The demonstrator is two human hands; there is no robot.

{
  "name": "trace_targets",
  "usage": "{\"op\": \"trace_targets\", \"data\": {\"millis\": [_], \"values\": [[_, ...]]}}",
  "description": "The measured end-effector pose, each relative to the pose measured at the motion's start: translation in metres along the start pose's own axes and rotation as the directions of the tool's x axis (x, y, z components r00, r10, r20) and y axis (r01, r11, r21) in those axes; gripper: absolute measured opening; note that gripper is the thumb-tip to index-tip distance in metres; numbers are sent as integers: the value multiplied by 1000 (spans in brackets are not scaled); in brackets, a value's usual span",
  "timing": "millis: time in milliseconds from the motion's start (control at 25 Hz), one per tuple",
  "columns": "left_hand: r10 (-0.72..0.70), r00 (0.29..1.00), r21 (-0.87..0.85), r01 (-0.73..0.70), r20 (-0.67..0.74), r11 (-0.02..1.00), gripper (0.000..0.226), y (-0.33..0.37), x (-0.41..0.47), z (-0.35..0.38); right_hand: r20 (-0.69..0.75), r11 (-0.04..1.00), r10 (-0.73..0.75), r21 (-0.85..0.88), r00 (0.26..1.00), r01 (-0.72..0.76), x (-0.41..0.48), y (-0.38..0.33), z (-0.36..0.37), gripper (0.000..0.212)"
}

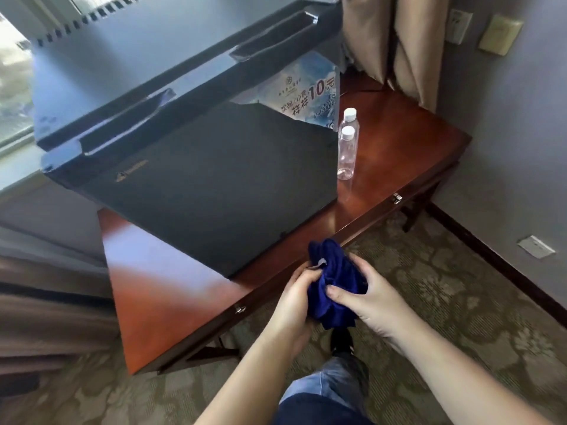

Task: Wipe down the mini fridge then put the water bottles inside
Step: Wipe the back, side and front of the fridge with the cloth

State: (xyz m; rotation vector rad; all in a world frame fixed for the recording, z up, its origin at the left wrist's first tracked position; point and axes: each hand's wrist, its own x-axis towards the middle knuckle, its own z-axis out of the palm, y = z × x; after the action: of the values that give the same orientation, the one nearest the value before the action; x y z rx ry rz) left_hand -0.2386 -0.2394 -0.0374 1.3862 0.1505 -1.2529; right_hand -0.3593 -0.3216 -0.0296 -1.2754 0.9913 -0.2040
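Note:
A black mini fridge (208,167) stands on a reddish wooden table (159,286), its door shut and facing me. Two clear water bottles with white caps stand just right of the fridge: the nearer one (347,154) and one behind it (349,116). A bunched dark blue cloth (334,286) is held between both hands in front of the table's near edge. My left hand (296,299) grips its left side and my right hand (365,296) its right side, below the fridge's lower right corner.
A paper sign with a price (306,93) is stuck on the fridge's right side. Beige curtains (392,41) hang behind the table. A window (12,87) is at the left. Patterned carpet (445,302) covers the floor, and my leg in jeans (325,391) is below.

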Motion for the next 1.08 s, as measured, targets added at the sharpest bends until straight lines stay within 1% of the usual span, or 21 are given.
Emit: {"op": "trace_targets", "data": {"millis": [80,160,200,280,320,360,480,560,640,760,800,840,920,1000,1080], "values": [[-72,991,-67,65,-112,996,28,1,28,2,-12,997,72,-18,997,-72,24,-5,-11,92],[-140,969,-206,98,-202,974,35,7,60,2,2,985,132,-116,991,-131,47,-9,-19,94],[-155,961,-276,89,-229,957,39,11,76,4,20,968,159,-200,987,-152,57,-11,-24,94],[-135,956,-388,24,-261,921,44,24,107,14,67,918,208,-357,976,-172,79,-11,-36,99],[-119,953,-408,-5,-279,913,42,30,122,20,77,900,227,-398,971,-178,89,-11,-43,101],[-117,948,-420,-18,-295,907,41,36,134,28,82,894,236,-408,968,-183,99,-13,-50,99],[-130,949,-394,6,-289,919,31,46,159,59,55,911,231,-363,971,-196,124,-25,-77,73],[-128,949,-377,11,-288,926,32,45,171,81,24,905,229,-373,973,-204,141,-30,-100,60],[-104,954,-343,2,-280,939,32,47,184,102,-8,894,235,-391,972,-220,157,-32,-121,51],[-78,954,-285,-9,-291,958,26,47,205,136,-40,917,220,-331,975,-221,179,-38,-152,44],[-61,949,-253,-21,-310,967,27,49,210,150,-26,929,206,-310,978,-204,187,-42,-167,42],[-49,937,-244,-40,-346,969,29,54,214,171,26,930,189,-326,982,-170,199,-52,-189,42],[-52,919,-193,-27,-392,981,39,48,213,172,62,936,179,-320,982,-150,208,-57,-201,46],[-77,880,-158,3,-469,987,55,39,211,184,187,929,161,-359,969,-85,223,-72,-229,60],[-90,880,-191,-1,-467,982,72,28,209,197,277,908,141,-418,950,-13,240,-89,-254,75]]}}
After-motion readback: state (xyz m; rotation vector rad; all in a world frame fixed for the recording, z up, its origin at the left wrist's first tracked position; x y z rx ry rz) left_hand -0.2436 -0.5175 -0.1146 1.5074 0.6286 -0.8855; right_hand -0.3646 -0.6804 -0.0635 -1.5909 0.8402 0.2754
